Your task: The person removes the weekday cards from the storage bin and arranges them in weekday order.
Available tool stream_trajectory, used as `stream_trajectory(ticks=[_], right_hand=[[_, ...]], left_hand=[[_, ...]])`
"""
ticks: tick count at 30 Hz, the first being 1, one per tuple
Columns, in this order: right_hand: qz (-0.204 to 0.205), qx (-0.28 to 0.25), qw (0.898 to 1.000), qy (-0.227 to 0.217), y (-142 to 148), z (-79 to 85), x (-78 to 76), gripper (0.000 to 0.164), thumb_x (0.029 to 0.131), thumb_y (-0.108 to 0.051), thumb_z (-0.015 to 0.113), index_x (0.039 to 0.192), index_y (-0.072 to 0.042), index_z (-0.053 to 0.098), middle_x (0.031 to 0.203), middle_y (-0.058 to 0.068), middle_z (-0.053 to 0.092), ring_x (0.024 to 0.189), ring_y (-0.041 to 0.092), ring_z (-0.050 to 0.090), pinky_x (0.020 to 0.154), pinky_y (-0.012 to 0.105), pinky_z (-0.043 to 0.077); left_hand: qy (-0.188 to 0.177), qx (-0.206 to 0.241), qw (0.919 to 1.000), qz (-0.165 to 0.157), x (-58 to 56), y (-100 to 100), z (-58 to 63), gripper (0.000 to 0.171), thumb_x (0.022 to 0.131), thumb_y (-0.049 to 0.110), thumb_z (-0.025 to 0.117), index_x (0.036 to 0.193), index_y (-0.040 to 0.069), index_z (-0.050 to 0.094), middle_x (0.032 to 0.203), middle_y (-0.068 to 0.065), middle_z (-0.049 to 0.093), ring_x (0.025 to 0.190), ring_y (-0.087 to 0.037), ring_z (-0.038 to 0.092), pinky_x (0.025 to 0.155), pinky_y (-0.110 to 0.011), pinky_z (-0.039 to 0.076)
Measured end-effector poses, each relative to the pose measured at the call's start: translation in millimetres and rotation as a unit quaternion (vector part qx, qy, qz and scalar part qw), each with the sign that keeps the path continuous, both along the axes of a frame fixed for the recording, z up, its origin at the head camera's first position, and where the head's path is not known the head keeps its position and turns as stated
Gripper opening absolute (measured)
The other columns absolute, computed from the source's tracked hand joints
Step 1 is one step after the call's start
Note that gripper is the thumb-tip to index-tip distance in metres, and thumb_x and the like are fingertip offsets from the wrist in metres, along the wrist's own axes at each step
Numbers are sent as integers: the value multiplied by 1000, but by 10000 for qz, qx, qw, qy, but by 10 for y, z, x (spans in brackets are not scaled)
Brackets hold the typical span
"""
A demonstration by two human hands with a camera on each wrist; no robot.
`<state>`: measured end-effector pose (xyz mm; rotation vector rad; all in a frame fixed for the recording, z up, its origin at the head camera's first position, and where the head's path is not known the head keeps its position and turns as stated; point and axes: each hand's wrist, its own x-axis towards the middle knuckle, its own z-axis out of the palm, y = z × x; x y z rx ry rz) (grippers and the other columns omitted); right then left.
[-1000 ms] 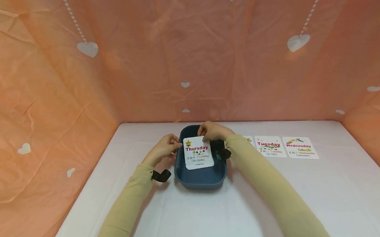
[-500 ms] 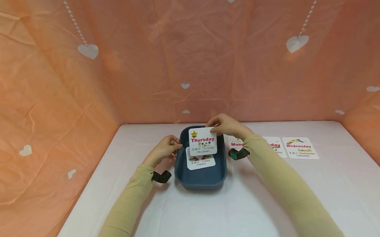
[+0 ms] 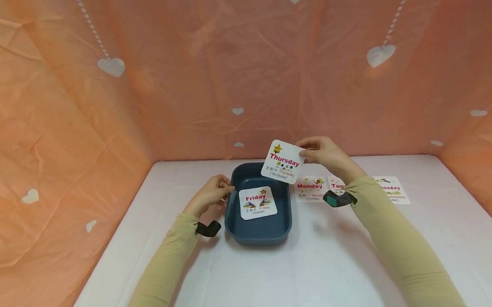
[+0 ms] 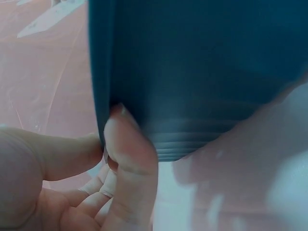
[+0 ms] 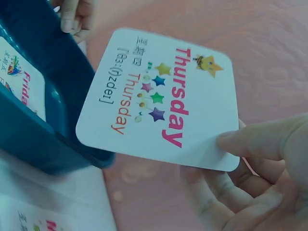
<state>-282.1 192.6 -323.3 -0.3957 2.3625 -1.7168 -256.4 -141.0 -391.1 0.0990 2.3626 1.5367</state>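
Between thumb and fingers, my right hand (image 3: 323, 155) pinches the right edge of a white Thursday card (image 3: 283, 161), tilted above the bin's far right corner. Its print and coloured stars show clearly in the right wrist view, where the card (image 5: 161, 98) is held by one corner. My left hand (image 3: 211, 192) grips the left rim of a dark blue plastic bin (image 3: 258, 234); in the left wrist view, thumb and finger pinch that bin's wall (image 4: 192, 72). A Friday card (image 3: 258, 203) lies face up inside the bin.
Right of the bin, a Monday card (image 3: 310, 189), a Tuesday card (image 3: 336, 184) and a Wednesday card (image 3: 395, 190) lie in a row on the white tabletop (image 3: 253, 283). My right forearm partly covers the last two. An orange cloth (image 3: 184, 82) with hearts hangs behind.
My right hand has lifted the Thursday card up out of the bin and moved it rightward, uncovering the Friday card. My left hand has stayed on the rim.
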Motion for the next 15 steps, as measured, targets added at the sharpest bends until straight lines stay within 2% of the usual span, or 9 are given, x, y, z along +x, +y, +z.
stream_trajectory(ticks=[7, 12, 15], right_hand=[[-160, 64, 9999, 4, 309, 41, 123, 31, 96, -9, 57, 123, 6, 53, 117, 19, 58, 100, 22, 60, 89, 35, 49], [-197, 79, 9998, 14, 517, 5, 229, 32, 97, -10, 55, 124, 8, 51, 118, 18, 56, 101, 17, 59, 86, 28, 49], [-153, 146, 9998, -60, 616, -47, 287, 32, 98, -10, 55, 125, 7, 50, 118, 17, 55, 101, 17, 59, 86, 28, 49]], left_hand=[[-41, -13, 10000, 30, -3, -4, 22, 20, 97, 10, 55, 111, -2, 47, 84, -12, 56, 64, -18, 54, 54, -30, 49], [23, 31, 10000, -13, -15, 3, 29, 19, 97, 9, 56, 110, -2, 47, 81, -9, 54, 65, -18, 52, 54, -29, 50], [6, 80, 10000, -48, -17, -3, 20, 18, 97, 9, 55, 109, -2, 47, 80, -9, 53, 65, -17, 53, 55, -30, 50]])
